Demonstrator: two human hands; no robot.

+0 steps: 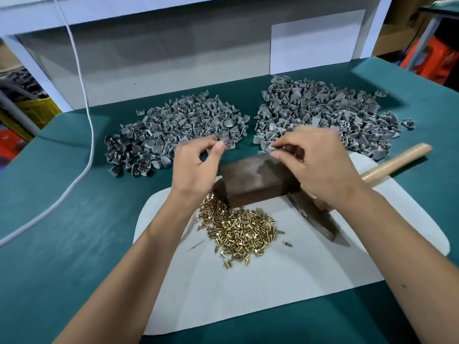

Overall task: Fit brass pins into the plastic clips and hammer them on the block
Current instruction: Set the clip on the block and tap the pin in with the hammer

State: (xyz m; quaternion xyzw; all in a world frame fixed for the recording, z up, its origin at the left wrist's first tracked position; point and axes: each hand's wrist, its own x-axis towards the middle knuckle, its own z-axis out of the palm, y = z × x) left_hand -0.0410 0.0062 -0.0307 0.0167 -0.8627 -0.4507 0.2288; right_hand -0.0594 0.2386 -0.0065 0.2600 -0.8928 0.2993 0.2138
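Surface: green felt-covered worktable (74, 232) with a white paper sheet (248, 289) spread under both forearms, probably to stop small parts from rolling off.
Block: dark rectangular metal block (255, 180) sits on the sheet directly between and beneath the two hands, close enough for striking.
Right hand: right hand (320, 167) hovers over the far right corner of the block, thumb and forefinger pinching a small grey plastic clip (269, 147); whether a pin is already seated in it is hard to tell through the blur.
Left hand: left hand (196, 167) is raised just left of the block, thumb and forefinger curled toward each other at the near edge of the left pile; I cannot tell whether they hold a clip or pin.
Pins: loose heap of short brass pins (238, 232) lies on the sheet just nearer the body than the block, between the wrists, an easy reach for either hand.
Piles: no bins; two loose heaps of grey plastic clips, left pile (173, 130) beyond the left hand, right pile (327, 115) beyond the right, the latter showing glints of brass, so likely finished pieces.
Hammer: wooden-handled hammer (395, 160) rests under the right wrist, handle pointing away to the right, ready for that hand.
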